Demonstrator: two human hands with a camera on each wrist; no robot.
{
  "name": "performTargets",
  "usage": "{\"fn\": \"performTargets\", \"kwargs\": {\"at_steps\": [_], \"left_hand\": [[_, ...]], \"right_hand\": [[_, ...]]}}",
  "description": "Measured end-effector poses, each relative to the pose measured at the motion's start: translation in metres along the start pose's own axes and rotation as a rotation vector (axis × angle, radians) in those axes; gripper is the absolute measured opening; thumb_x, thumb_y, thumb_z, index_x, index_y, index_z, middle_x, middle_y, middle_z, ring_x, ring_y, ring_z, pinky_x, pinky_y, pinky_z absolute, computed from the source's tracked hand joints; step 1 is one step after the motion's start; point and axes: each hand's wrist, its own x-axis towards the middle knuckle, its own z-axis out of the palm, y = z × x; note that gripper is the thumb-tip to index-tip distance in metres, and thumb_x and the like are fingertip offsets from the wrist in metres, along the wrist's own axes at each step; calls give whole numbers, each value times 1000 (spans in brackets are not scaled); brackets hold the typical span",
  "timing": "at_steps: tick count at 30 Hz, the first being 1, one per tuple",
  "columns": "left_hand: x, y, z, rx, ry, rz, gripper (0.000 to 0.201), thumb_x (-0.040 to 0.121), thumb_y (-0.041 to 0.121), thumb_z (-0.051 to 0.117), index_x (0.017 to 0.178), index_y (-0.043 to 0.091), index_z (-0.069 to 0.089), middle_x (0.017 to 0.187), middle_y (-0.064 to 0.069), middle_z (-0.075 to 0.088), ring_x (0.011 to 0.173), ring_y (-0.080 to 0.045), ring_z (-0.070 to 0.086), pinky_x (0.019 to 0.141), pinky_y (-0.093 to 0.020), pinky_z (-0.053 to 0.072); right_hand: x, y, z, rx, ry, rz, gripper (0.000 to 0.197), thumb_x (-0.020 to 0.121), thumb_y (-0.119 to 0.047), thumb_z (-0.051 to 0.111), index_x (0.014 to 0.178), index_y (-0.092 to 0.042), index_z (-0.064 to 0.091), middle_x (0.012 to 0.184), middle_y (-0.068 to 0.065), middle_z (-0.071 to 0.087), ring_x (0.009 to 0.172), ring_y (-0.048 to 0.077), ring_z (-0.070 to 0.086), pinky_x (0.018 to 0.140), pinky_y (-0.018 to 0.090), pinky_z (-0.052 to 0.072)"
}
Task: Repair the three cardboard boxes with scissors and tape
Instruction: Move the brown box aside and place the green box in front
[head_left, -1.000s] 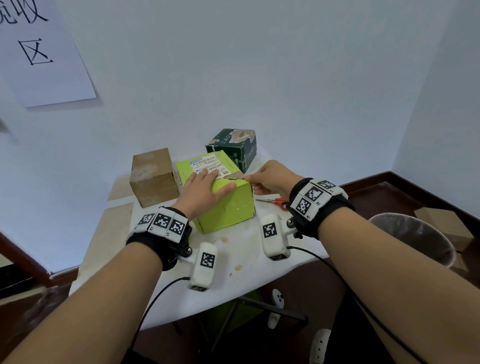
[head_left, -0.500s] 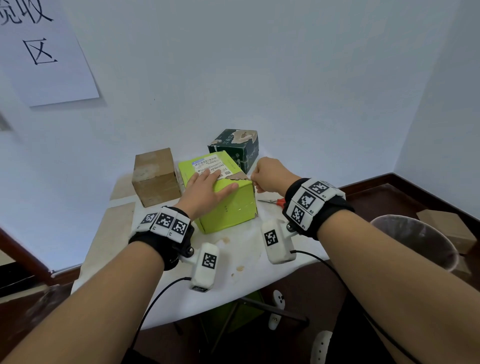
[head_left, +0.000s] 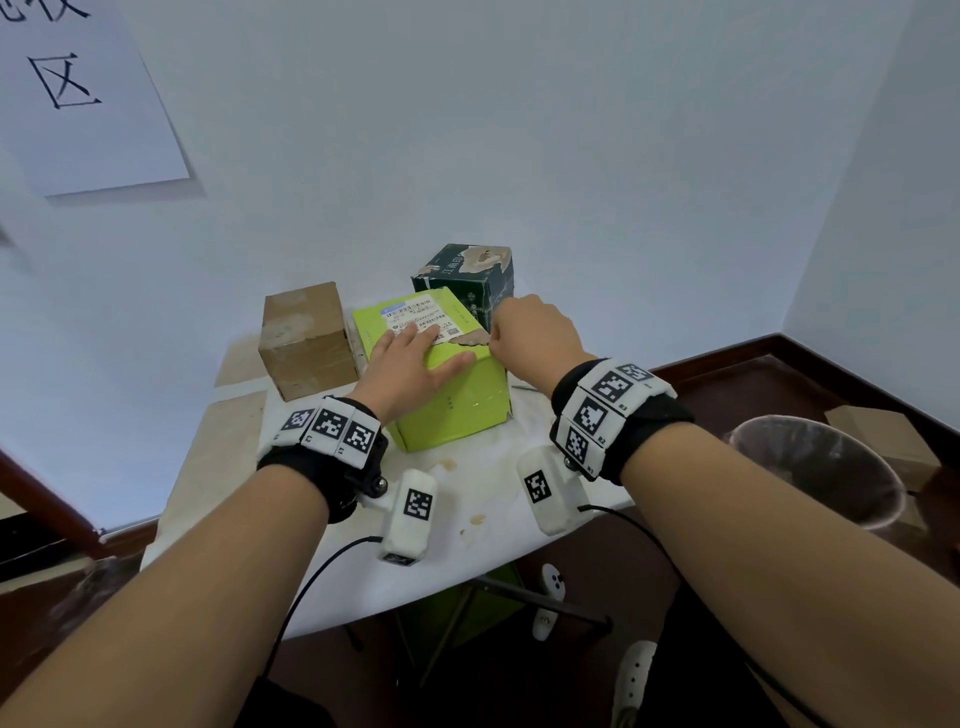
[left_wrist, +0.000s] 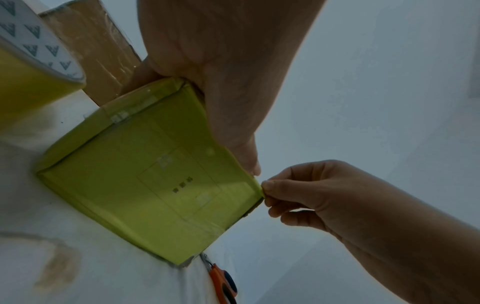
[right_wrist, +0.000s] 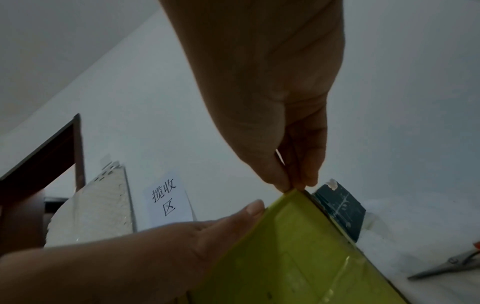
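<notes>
While left hand (head_left: 410, 366) flat atop green box (head_left: 457, 410), right hand (head_left: 535, 338) grip pinching its top corner.

A white paper sign (right_wrist: 168, 200) taped on the wall reads 揽收区. The dark green box (head_left: 467, 280) shows 江南 on its top. The white shipping label (head_left: 423, 319) on the green box (head_left: 447, 395) has barcodes, its print too small to read.
</notes>
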Motion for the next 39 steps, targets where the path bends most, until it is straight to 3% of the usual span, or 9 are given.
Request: {"fn": "performTargets", "kwargs": {"at_steps": [7, 11, 17, 20, 23, 30, 34, 37, 39], "left_hand": [[2, 3, 1, 39, 12, 12, 75, 93, 62, 37, 152, 19, 21, 160, -9, 12, 148, -24, 4, 118, -33, -1], [2, 5, 1, 45, 15, 12, 75, 93, 62, 37, 152, 19, 21, 161, -9, 11, 148, -25, 3, 118, -33, -1], [2, -1, -2, 30, 8, 5, 76, 93, 63, 35, 153, 20, 19, 161, -7, 10, 148, -24, 3, 118, -34, -1], [4, -3, -2, 17, 7, 7, 76, 92, 64, 35, 153, 21, 19, 161, -7, 10, 148, -25, 3, 118, -34, 0], [5, -5, -1, -3, 9, 10, 77, 92, 64, 37, 153, 21, 20, 161, -6, 11, 148, -24, 4, 118, -34, 1], [8, -7, 3, 3, 43, 32, 77, 91, 65, 38, 152, 20, 23, 160, -6, 15, 148, -24, 8, 118, -34, 5], [5, -7, -2, -41, 15, 50, 76, 92, 63, 38, 153, 21, 20, 160, -4, 14, 148, -22, 9, 120, -37, 6], [1, -20, -20, -400, -7, 37, 70, 93, 60, 40, 152, 26, 23, 161, 4, 8, 148, -16, 9, 120, -42, 13], [1, -37, -35, -438, 171, -14, 55, 95, 53, 44, 140, 20, 44, 151, -2, 34, 140, -21, 32, 113, -40, 31]], "right_hand": [[-14, -7, -10, -247, -15, -185, 19, 93, -8, 47, 109, -7, 58, 112, 13, 57, 101, 32, 58, 69, 32, 37], [-17, -8, -4, -204, 3, -175, 20, 93, -11, 46, 107, -8, 60, 109, 11, 59, 101, 29, 59, 69, 31, 37], [-1, 21, 16, 631, 73, 195, 20, 88, -11, 52, 82, -11, 70, 83, 5, 67, 77, 23, 65, 66, 32, 56], [7, 24, 21, 1061, 19, 370, 13, 93, -11, 56, 98, -7, 67, 78, 3, 62, 68, 12, 58, 59, 20, 51], [13, 20, 24, 1254, -167, 460, 16, 94, -19, 59, 103, -5, 63, 80, 4, 58, 66, 11, 53, 57, 18, 50], [13, 21, 40, 1287, -178, 491, 13, 90, -23, 66, 89, -13, 58, 86, 4, 58, 67, 9, 53, 53, 17, 47], [10, 20, 41, 1181, -111, 451, 23, 87, -34, 67, 85, -13, 58, 84, 4, 60, 73, 12, 56, 62, 22, 49], [11, 15, 34, 1022, -4, 395, 53, 88, -53, 57, 93, 0, 64, 89, 9, 65, 84, 22, 61, 78, 35, 53], [11, 10, 27, 942, 91, 354, 58, 93, -53, 47, 99, 2, 64, 96, 14, 67, 88, 24, 61, 86, 42, 52]]}}
